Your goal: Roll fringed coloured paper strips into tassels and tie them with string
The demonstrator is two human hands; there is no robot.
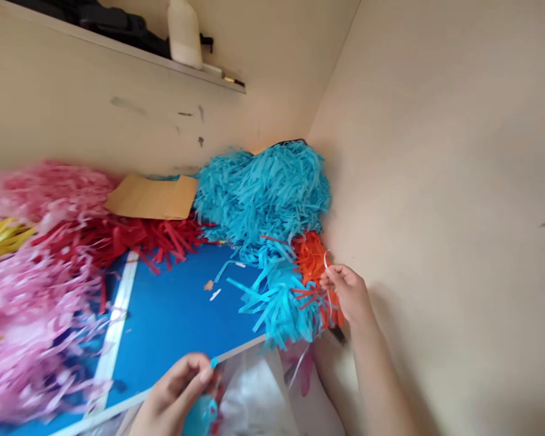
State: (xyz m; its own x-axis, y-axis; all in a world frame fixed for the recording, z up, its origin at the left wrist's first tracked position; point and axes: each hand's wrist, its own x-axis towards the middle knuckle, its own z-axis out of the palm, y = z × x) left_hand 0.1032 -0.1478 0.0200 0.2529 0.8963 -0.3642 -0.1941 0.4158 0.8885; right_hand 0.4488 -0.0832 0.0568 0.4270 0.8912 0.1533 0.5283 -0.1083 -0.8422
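Note:
My left hand (188,384), at the bottom centre by the table's front edge, is closed on a blue paper piece (200,415), part of which shows below the fingers. To the right, my right hand (345,289) pinches a thin white string (326,259) between thumb and fingers. Behind that hand lies orange fringed paper (309,254). Light blue fringed paper (286,303) hangs over the table corner just left of it. A big heap of blue fringe (272,191) stands at the back corner.
Pink fringe (40,315), yellow strips (4,239) and red fringe (163,239) cover the left and back of the blue table (172,315). A brown envelope (154,197) rests on the fringe. Above is a wall shelf (118,53) with a white bottle (184,33). Walls bound the back and right.

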